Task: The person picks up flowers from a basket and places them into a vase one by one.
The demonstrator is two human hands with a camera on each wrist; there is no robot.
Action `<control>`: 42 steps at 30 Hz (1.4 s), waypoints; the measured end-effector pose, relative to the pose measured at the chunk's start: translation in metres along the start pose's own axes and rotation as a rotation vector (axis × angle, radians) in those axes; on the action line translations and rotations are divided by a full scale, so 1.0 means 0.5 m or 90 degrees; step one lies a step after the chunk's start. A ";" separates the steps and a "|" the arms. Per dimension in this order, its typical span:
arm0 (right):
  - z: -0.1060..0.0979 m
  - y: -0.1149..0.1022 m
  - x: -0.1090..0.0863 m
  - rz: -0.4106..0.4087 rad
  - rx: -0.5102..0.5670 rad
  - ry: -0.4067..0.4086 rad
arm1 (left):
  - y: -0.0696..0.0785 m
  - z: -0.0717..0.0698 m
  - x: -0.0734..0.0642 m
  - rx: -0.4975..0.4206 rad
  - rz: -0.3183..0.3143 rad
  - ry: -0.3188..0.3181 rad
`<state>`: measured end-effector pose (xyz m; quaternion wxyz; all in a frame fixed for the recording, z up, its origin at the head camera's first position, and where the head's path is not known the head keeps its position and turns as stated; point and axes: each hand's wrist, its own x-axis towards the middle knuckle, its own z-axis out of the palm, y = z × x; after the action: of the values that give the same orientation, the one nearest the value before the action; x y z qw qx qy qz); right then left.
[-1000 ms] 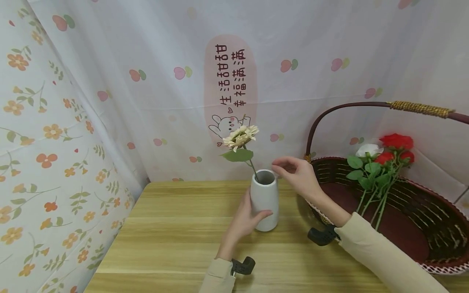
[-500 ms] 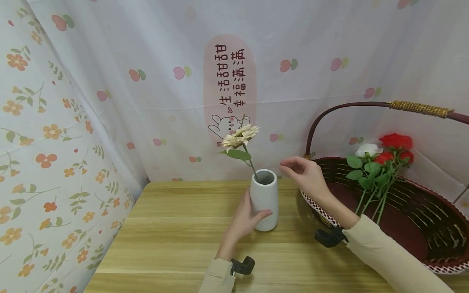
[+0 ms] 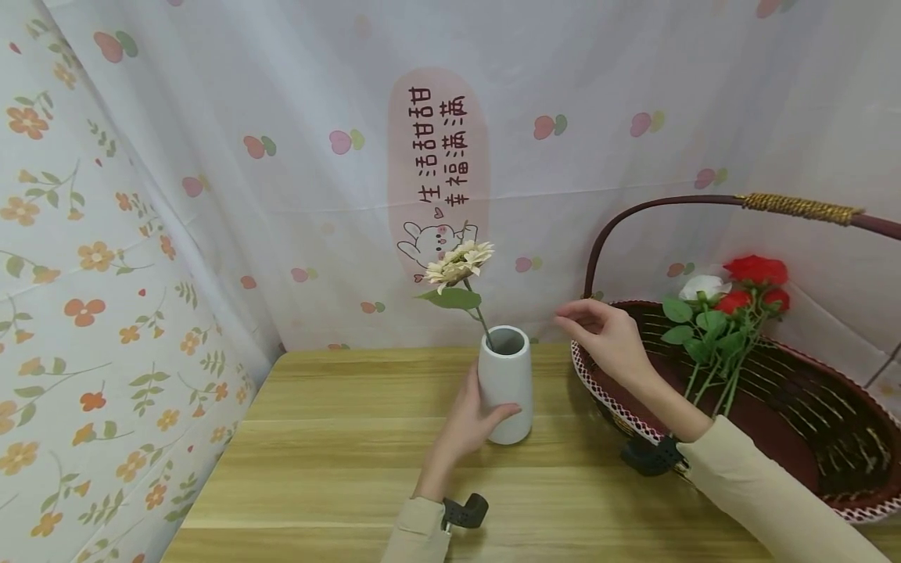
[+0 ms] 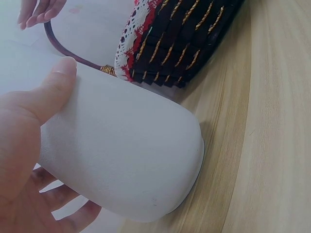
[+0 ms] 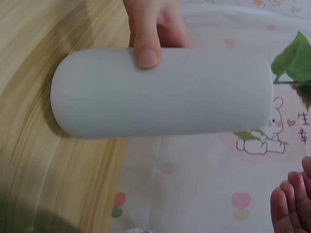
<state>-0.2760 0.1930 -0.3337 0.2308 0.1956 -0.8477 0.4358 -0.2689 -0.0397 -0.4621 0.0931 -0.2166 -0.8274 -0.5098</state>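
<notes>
A white vase (image 3: 507,399) stands upright on the wooden table. My left hand (image 3: 463,422) grips its side, thumb across the front; in the left wrist view the fingers curl behind the vase (image 4: 126,141). One cream flower (image 3: 461,264) with a green leaf leans left out of the vase mouth, its lower stem hidden inside. My right hand (image 3: 611,344) hovers in the air to the right of the vase, above the basket's left rim, with relaxed fingers and nothing in them. In the right wrist view only the fingertips of the right hand (image 5: 292,204) show.
A dark woven basket (image 3: 746,489) with an arched handle (image 3: 662,202) stands on the right of the table (image 3: 317,446). Red roses (image 3: 756,270) and a white rose (image 3: 704,287) lie in it, heads at its back rim. A patterned curtain (image 3: 281,94) hangs behind.
My right hand has moved to the right, away from the vase mouth and over the basket's rim. The left hand and the vase have stayed in place; the cream flower has tilted slightly.
</notes>
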 end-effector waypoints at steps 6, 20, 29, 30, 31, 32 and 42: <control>-0.022 0.020 -0.003 0.014 -0.001 0.010 | 0.000 -0.001 0.001 0.000 -0.005 -0.004; -0.094 -0.016 -0.016 0.023 -0.006 0.052 | 0.000 0.000 0.001 -0.002 -0.008 -0.002; -0.140 0.064 -0.013 0.052 -0.014 0.078 | 0.004 -0.001 -0.001 -0.010 0.000 -0.005; -0.146 0.068 -0.013 0.056 -0.016 0.079 | 0.004 -0.001 -0.001 -0.010 0.002 -0.004; -0.152 0.071 -0.015 0.061 -0.018 0.082 | 0.004 -0.001 -0.001 -0.009 0.002 -0.004; -0.157 0.074 -0.016 0.065 -0.022 0.083 | 0.004 -0.001 -0.001 -0.009 0.004 -0.003; -0.210 0.098 -0.039 0.088 -0.031 0.091 | 0.002 0.001 0.000 -0.015 0.001 0.001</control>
<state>-0.2630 0.3093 -0.3226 0.2645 0.0990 -0.8509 0.4428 -0.2683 -0.0388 -0.4616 0.0915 -0.2177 -0.8209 -0.5199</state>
